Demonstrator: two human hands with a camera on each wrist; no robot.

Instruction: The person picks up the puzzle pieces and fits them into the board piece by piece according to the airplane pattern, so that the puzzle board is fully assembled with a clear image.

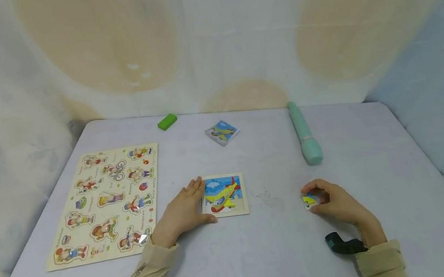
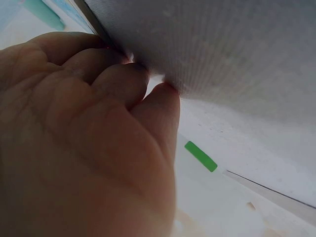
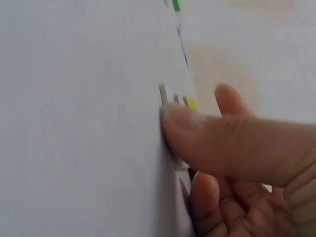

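An airplane jigsaw puzzle [image 1: 223,195] in a pale wooden frame lies flat near the middle of the table. At the frame's left edge rests my left hand [image 1: 183,212], fingers by its upper corner and thumb by the lower one. The left wrist view shows those fingers [image 2: 121,81] close up, with the puzzle itself not recognisable. Farther right, my right hand [image 1: 335,200] pinches a small yellow, blue and white puzzle piece [image 1: 310,200] between thumb and fingers, low over the tabletop. In the right wrist view the thumb [image 3: 197,133] covers most of what is pinched.
A large board of sports figures [image 1: 104,206] lies at the left. Toward the back are a green block [image 1: 167,122], a small airplane picture card [image 1: 222,132] and a mint-green wand-shaped object [image 1: 305,133]. A black device [image 1: 344,243] is at the right wrist.
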